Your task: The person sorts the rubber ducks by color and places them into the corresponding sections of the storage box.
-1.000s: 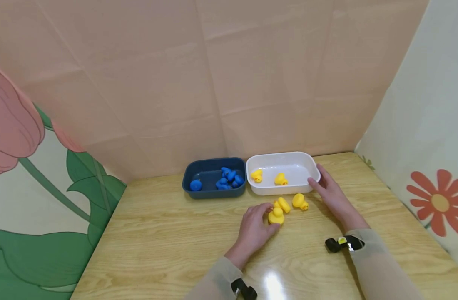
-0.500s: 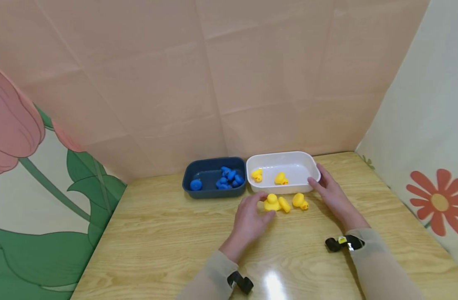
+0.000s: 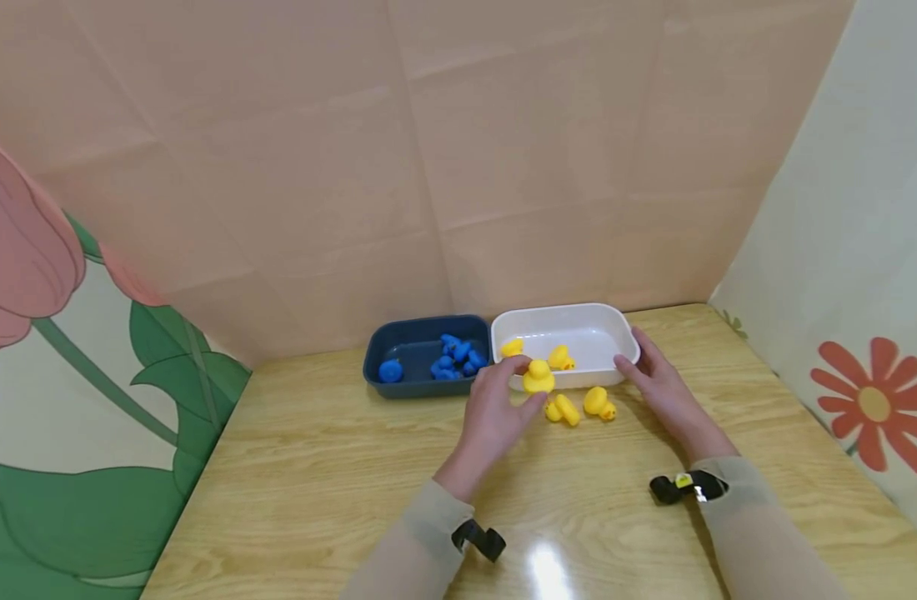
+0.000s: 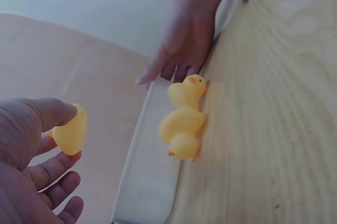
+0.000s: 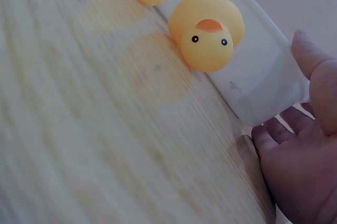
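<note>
Between thumb and fingers, my left hand (image 3: 493, 410) pinches a yellow rubber duck (image 3: 538, 379), held up over the near rim of the white tray (image 3: 593, 379). Its body also shows in the left wrist view as a yellow duck (image 4: 72, 132) at the fingertips. My right hand (image 3: 664, 393) grips the tray's right end, thumb at the rim and fingers around the corner. Inside the tray lie two ducks, one at the left (image 3: 513, 347) and another duck (image 3: 561, 358) near the middle. Two more lie on the table in front: a tipped duck (image 3: 567, 410) and a second duck (image 5: 208, 32).
A dark blue tray (image 3: 379, 385) stands against the white tray's left side, with several blue ducks (image 3: 445, 367) in it. Behind both trays rises a pinkish wall covering (image 3: 428, 208). A white wall with a painted flower (image 3: 874, 404) borders the wooden table (image 3: 338, 492) on the right.
My left hand has picked up a duck from the table group and carried it up and toward the white tray. The right hand has stayed at the tray's end.
</note>
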### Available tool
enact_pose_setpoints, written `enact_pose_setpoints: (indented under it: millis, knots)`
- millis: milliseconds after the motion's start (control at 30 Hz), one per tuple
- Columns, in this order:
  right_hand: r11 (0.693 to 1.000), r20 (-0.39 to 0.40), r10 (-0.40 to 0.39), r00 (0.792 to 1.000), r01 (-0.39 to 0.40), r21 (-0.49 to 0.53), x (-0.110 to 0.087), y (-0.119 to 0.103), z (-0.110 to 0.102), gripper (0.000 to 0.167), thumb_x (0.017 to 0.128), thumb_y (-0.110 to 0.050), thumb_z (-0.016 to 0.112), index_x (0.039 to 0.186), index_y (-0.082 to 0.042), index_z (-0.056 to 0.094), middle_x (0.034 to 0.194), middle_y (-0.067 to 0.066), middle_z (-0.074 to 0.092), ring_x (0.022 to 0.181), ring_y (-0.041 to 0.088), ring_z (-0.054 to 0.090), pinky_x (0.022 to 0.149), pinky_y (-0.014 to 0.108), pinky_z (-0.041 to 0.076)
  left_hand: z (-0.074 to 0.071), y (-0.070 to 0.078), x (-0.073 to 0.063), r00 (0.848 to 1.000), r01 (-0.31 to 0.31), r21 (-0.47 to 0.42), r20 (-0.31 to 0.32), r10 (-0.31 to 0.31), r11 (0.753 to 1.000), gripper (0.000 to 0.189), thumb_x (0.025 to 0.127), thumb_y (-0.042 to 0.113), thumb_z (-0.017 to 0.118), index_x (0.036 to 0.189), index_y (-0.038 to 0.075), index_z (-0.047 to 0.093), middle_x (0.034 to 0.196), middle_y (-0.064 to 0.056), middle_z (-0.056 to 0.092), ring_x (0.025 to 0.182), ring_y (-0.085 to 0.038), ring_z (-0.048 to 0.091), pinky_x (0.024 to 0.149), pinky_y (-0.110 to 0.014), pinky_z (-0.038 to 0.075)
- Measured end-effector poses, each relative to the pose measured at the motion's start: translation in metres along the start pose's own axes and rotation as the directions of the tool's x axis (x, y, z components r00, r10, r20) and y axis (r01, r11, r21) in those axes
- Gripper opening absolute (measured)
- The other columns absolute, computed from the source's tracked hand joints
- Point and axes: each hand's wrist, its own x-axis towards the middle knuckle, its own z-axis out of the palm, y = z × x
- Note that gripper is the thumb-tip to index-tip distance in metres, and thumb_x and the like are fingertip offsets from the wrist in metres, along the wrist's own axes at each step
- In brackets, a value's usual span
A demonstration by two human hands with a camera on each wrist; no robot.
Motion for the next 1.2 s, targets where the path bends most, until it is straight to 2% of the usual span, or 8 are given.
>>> enact_pose_setpoints:
  millis: [233,533,800,1200]
  knots:
    - [1.0,0.003,-0.002,1.0,0.002,-0.004,0.0,0.0,0.0,0.104,0.106,-0.07,0.057,0.178,-0.029,-0.007,0.184,0.012,0.0,0.168,0.044,0.01,0.13,0.066,0.017,-0.006,0.007,0.016,0.998,-0.041,0.032,-0.036,0.042,0.999,0.048,0.101,0.029,0.086,0.144,0.018,0.07,0.135,0.004,0.072,0.129,-0.023,0.058,0.109,-0.043,0.052]
    - [1.0,-0.004,-0.013,1.0,0.013,0.006,0.001,0.001,0.001,0.103,0.108,-0.068,0.057,0.178,-0.027,-0.007,0.184,0.013,0.001,0.167,0.044,0.011,0.13,0.065,0.017,-0.008,0.015,0.037,0.998,-0.017,0.052,-0.057,0.02,0.998,0.049,0.1,0.029,0.086,0.145,0.02,0.069,0.137,0.004,0.072,0.127,-0.022,0.058,0.105,-0.042,0.054]
    - [1.0,0.005,-0.003,1.0,0.003,0.009,0.002,0.003,0.001,0.103,0.108,-0.068,0.056,0.178,-0.029,-0.008,0.184,0.01,-0.001,0.168,0.043,0.009,0.13,0.065,0.017,-0.003,0.013,0.052,0.999,0.008,0.068,-0.055,-0.005,0.998,0.048,0.102,0.03,0.084,0.147,0.021,0.069,0.139,0.002,0.072,0.128,-0.023,0.059,0.108,-0.042,0.051]
    - [1.0,0.002,-0.005,1.0,0.005,0.006,0.003,0.006,0.0,0.1,0.109,-0.065,0.056,0.178,-0.028,-0.007,0.184,0.011,0.0,0.168,0.044,0.009,0.13,0.066,0.017,0.01,0.0,0.069,0.995,0.022,0.11,-0.104,-0.01,0.994,0.049,0.102,0.033,0.084,0.147,0.02,0.069,0.138,0.003,0.073,0.127,-0.025,0.062,0.108,-0.044,0.05]
